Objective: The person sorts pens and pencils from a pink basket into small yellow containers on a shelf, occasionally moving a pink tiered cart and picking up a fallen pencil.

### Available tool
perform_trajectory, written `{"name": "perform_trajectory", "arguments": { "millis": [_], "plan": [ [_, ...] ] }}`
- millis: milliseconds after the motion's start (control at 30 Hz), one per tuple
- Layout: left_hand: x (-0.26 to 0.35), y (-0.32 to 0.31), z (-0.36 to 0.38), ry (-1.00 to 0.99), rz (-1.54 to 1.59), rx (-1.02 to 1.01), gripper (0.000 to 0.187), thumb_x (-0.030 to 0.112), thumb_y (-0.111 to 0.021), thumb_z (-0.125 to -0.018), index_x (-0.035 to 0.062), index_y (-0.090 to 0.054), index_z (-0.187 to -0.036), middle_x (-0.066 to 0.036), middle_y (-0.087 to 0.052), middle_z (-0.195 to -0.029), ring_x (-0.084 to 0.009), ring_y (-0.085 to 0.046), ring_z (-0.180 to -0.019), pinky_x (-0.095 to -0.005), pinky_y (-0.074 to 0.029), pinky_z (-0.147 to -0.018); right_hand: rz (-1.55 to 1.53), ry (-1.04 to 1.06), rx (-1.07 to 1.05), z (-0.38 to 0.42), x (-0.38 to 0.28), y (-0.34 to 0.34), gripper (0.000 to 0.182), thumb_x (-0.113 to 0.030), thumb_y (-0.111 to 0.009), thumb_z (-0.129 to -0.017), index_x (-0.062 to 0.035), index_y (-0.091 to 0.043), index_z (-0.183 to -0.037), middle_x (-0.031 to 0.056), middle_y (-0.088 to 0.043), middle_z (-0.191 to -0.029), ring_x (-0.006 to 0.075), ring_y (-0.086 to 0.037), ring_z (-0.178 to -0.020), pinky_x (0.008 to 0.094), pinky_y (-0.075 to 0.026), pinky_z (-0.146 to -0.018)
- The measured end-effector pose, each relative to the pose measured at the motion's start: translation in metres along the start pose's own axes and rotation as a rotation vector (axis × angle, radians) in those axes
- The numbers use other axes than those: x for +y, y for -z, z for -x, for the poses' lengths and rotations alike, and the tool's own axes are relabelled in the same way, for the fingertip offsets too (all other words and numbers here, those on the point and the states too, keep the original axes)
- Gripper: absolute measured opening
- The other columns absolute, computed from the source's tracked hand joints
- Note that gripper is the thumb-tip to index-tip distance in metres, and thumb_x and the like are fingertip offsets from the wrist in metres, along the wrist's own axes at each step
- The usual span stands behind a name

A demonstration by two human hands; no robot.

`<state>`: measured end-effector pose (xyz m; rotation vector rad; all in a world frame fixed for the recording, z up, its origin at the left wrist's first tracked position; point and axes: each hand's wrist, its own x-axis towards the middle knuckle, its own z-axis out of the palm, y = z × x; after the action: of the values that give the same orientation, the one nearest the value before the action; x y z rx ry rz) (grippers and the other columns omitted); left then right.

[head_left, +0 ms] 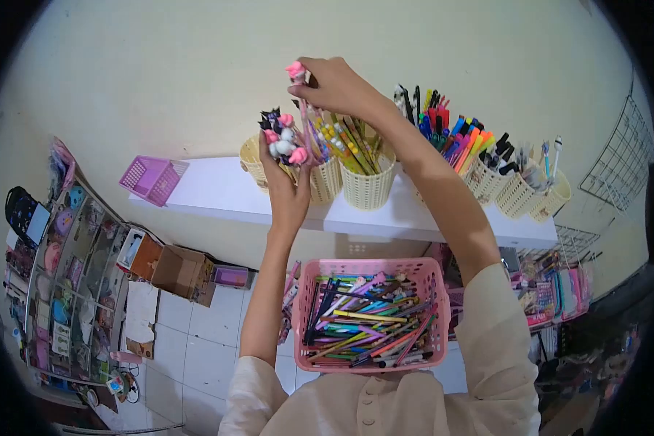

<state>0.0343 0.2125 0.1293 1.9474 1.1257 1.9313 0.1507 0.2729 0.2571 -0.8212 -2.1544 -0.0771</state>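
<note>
My left hand (289, 190) is closed around a bunch of pens with pink, white and black figure toppers (283, 138), above the left end of the cup row. Higher up, my right hand (318, 83) pinches a pen with a pink figure topper (296, 71), its pink shaft hanging down beside the bunch. Behind my left hand stands a cream woven cup (253, 161), partly hidden. Just right of it are another cream cup (327, 182) with pens and a cup (368, 190) holding green and yellow patterned pens.
More cream cups (487, 183) with markers and pens line the white shelf (218, 190). A purple basket (151, 180) lies tilted at its left end. Below the shelf is a pink basket (309, 305) full of pens. Wire racks (618, 156) hang at the right.
</note>
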Motion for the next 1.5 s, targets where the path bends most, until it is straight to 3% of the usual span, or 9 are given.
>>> {"name": "perform_trajectory", "arguments": {
  "millis": [267,500,700,767,900,1067,1133,1267,1500],
  "plan": [
    [-0.002,-0.003,-0.014,-0.009,0.077,0.038,0.076,0.013,-0.058,-0.072,-0.0061,-0.006,-0.124,-0.023,-0.016,-0.125,-0.0285,-0.023,-0.116,-0.0341,-0.020,-0.096,0.116,-0.205,-0.497,-0.009,0.002,0.003,0.033,-0.029,-0.055,-0.071,0.0007,-0.051,-0.086,0.0170,-0.057,-0.069,0.0286,-0.056,-0.065,0.0337,-0.043,-0.057],
    [-0.007,-0.007,-0.005,0.036,0.076,0.106,0.093,0.022,-0.070,-0.062,-0.0026,-0.005,-0.125,-0.020,-0.012,-0.127,-0.0297,-0.016,-0.119,-0.0367,-0.017,-0.097,0.036,0.068,0.073,-0.003,0.009,-0.011,0.031,-0.016,-0.056,-0.068,-0.0024,-0.051,-0.095,0.0162,-0.058,-0.072,0.0303,-0.058,-0.066,0.0325,-0.046,-0.064],
    [0.007,0.017,0.050,-0.160,-0.069,0.330,0.074,0.011,-0.066,-0.064,-0.0006,-0.017,-0.118,-0.018,-0.023,-0.121,-0.0258,-0.034,-0.106,-0.0358,-0.032,-0.084,0.291,-0.167,-0.217,-0.014,-0.015,0.007,0.032,-0.032,-0.044,-0.077,-0.0068,-0.057,-0.091,0.0136,-0.059,-0.081,0.0294,-0.056,-0.079,0.0410,-0.043,-0.072],
    [-0.003,0.022,0.091,-0.222,0.248,0.165,0.046,0.005,-0.059,-0.067,-0.0002,-0.035,-0.106,-0.014,-0.044,-0.102,-0.0208,-0.046,-0.086,-0.0280,-0.037,-0.070,0.272,-0.181,-0.257,-0.020,-0.014,0.006,0.035,-0.035,-0.042,-0.078,-0.0073,-0.057,-0.093,0.0129,-0.059,-0.082,0.0286,-0.056,-0.081,0.0409,-0.042,-0.073],
    [0.015,0.032,0.125,0.358,-0.006,-0.859,0.011,0.003,-0.053,-0.068,0.0001,-0.051,-0.078,-0.010,-0.056,-0.073,-0.0178,-0.054,-0.060,-0.0290,-0.042,-0.056,0.109,-0.154,-0.077,-0.013,-0.006,-0.004,0.037,-0.037,-0.040,-0.079,-0.0079,-0.056,-0.097,0.0117,-0.059,-0.082,0.0287,-0.055,-0.083,0.0405,-0.042,-0.074],
    [-0.008,0.008,0.171,0.090,-0.476,-1.023,0.021,0.020,-0.051,-0.072,0.0000,-0.052,-0.077,-0.014,-0.057,-0.078,-0.0278,-0.056,-0.068,-0.0373,-0.044,-0.060,0.000,0.057,0.229,0.025,-0.032,0.031,0.038,-0.022,-0.055,-0.077,-0.0102,-0.043,-0.112,0.0175,-0.049,-0.099,0.0288,-0.054,-0.084,0.0305,-0.046,-0.068],
    [-0.007,-0.007,0.180,0.143,-0.650,-1.000,0.030,0.030,-0.050,-0.075,0.0002,-0.054,-0.072,-0.015,-0.057,-0.076,-0.0321,-0.056,-0.071,-0.0407,-0.044,-0.062,-0.199,0.096,0.406,0.059,-0.062,0.055,0.025,-0.016,-0.053,-0.075,-0.0032,-0.052,-0.097,0.0100,-0.058,-0.078,0.0167,-0.054,-0.054,0.0246,-0.044,-0.054],
    [-0.022,-0.030,0.192,0.206,-0.649,-1.131,0.029,0.030,-0.054,-0.072,0.0011,-0.056,-0.073,-0.016,-0.057,-0.077,-0.0291,-0.058,-0.068,-0.0399,-0.046,-0.057,-0.498,-0.267,0.216,0.154,-0.069,0.091,0.020,-0.013,-0.056,-0.074,-0.0029,-0.056,-0.092,0.0038,-0.054,-0.064,0.0046,-0.041,-0.043,0.0193,-0.031,-0.041],
    [-0.019,-0.025,0.181,0.287,-0.520,-1.347,0.025,0.021,-0.056,-0.069,-0.0019,-0.052,-0.080,-0.019,-0.057,-0.079,-0.0319,-0.055,-0.078,-0.0401,-0.045,-0.064,-0.605,-0.632,-0.213,0.268,-0.041,0.084,0.017,-0.008,-0.055,-0.075,-0.0002,-0.057,-0.090,0.0047,-0.055,-0.065,0.0045,-0.046,-0.052,0.0193,-0.038,-0.046]
  ]
}}
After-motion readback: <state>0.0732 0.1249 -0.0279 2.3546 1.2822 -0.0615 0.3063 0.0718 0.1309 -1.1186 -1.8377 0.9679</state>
